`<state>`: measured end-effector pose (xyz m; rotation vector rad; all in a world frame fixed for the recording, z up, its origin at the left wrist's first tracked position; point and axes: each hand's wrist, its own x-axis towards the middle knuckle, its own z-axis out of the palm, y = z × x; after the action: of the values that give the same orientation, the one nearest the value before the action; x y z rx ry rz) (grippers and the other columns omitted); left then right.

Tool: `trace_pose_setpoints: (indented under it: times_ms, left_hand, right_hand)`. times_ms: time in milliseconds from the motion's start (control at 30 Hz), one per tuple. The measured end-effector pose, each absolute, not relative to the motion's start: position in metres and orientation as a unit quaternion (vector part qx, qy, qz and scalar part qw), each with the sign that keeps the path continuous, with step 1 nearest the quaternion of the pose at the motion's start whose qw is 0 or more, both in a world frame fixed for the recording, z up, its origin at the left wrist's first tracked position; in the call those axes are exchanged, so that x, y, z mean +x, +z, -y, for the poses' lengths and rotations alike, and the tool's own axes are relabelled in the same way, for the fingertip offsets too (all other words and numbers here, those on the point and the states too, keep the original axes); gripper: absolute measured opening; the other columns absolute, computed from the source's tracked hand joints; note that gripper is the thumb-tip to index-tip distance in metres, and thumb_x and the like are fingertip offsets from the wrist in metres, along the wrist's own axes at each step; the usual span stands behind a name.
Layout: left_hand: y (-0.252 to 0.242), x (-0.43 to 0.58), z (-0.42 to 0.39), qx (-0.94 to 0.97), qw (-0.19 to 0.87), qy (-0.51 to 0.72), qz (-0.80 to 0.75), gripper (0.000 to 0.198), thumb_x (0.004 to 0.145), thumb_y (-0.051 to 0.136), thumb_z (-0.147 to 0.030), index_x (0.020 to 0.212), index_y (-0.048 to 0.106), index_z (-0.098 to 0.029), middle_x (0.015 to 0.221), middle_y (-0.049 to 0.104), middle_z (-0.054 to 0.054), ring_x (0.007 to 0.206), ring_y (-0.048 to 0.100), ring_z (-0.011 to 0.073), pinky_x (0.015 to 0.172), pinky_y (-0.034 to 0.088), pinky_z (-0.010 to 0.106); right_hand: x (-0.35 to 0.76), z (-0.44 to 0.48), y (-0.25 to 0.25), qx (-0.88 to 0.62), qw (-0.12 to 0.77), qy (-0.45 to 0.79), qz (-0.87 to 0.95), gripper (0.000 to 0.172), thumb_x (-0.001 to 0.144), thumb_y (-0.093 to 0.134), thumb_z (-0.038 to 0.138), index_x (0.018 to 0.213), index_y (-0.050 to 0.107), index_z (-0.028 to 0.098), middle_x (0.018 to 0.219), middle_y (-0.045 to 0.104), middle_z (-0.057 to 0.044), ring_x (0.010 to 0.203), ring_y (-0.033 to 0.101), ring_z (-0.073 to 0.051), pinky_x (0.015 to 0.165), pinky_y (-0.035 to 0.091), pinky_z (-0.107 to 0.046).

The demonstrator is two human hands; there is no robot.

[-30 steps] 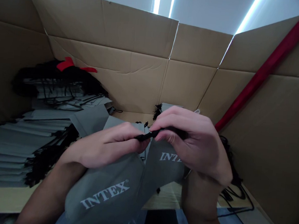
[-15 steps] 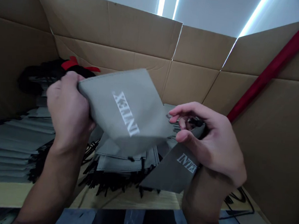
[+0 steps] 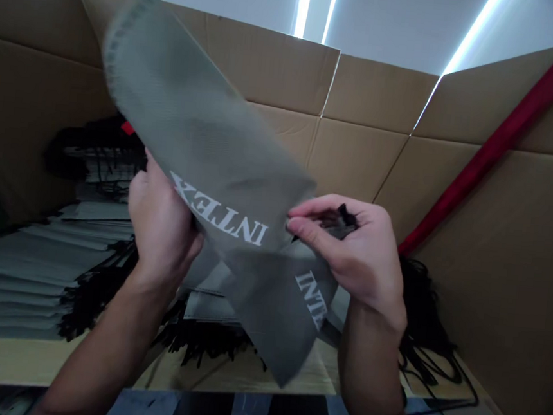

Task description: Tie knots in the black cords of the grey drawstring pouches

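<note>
White capitals spelling "INTEX" run upside down across the raised grey fabric bag (image 3: 206, 124); the second grey fabric bag (image 3: 278, 327), hanging below it, shows a partly covered "INT" slanting downward. The raised bag's long axis runs diagonally, its broad stitched end up and left, its narrower end down by the right hand (image 3: 369, 254). That hand grasps the second bag in its curled fingers, thumb and forefinger together at the raised bag's lower end. The left hand (image 3: 159, 216) is bent at the raised bag's left edge; its fingertips are hidden, so I cannot tell whether they grip.

Left of the raised bag lies a tall stack of flat grey bags with black cords (image 3: 24, 269); below, partly covered by it, a smaller pile (image 3: 212, 308) sits on the pale wooden counter (image 3: 6, 361). Right of it lies a black cord tangle (image 3: 424, 317); behind it stands a brown cardboard wall (image 3: 358, 156).
</note>
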<state>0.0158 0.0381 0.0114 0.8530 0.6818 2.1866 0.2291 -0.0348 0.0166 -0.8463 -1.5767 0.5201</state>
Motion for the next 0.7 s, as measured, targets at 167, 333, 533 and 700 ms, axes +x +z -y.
trace_pose_setpoints:
  times_ms: [167, 333, 533, 700]
  left_hand:
    - [0.011, 0.034, -0.006, 0.5, 0.445, 0.715, -0.2, 0.063, 0.12, 0.047, -0.079, 0.121, 0.084, -0.028, 0.13, 0.09, 0.009, 0.119, 0.086, 0.0306, 0.091, 0.075, 0.04]
    - [0.002, 0.022, 0.006, 0.652, 0.49, 0.522, -0.249, 0.039, 0.081, 0.111, -0.047, 0.083, 0.081, -0.022, 0.076, 0.082, 0.005, 0.078, 0.085, 0.0298, 0.065, 0.07, 0.035]
    - [-0.001, 0.021, -0.01, 0.624, 0.478, 0.566, -0.25, 0.053, 0.106, 0.085, -0.069, 0.093, 0.084, -0.018, 0.088, 0.089, 0.011, 0.073, 0.086, 0.0271, 0.073, 0.078, 0.039]
    - [0.006, 0.024, -0.013, 0.579, 0.493, 0.619, -0.195, 0.05, 0.111, 0.083, -0.066, 0.103, 0.085, -0.017, 0.09, 0.091, 0.012, 0.071, 0.087, 0.0245, 0.062, 0.073, 0.03]
  right_hand:
    - [0.229, 0.027, 0.011, -0.342, 0.717, 0.088, 0.601, 0.012, 0.093, 0.106, 0.031, 0.099, 0.095, 0.027, 0.094, 0.092, -0.003, 0.086, 0.084, -0.022, 0.082, 0.072, -0.036]
    - [0.236, 0.023, 0.014, -0.347, 0.715, 0.061, 0.604, 0.035, 0.096, 0.104, 0.058, 0.096, 0.088, 0.027, 0.092, 0.087, -0.004, 0.087, 0.083, -0.025, 0.083, 0.069, -0.041]
    - [0.25, 0.032, 0.017, -0.339, 0.683, 0.134, 0.632, 0.06, 0.105, 0.082, 0.083, 0.087, 0.07, 0.028, 0.084, 0.061, -0.001, 0.075, 0.057, -0.022, 0.066, 0.048, -0.036]
    - [0.258, 0.048, 0.02, -0.296, 0.603, 0.309, 0.673, 0.035, 0.104, 0.076, 0.05, 0.084, 0.06, 0.027, 0.084, 0.052, -0.002, 0.072, 0.047, -0.022, 0.06, 0.038, -0.035]
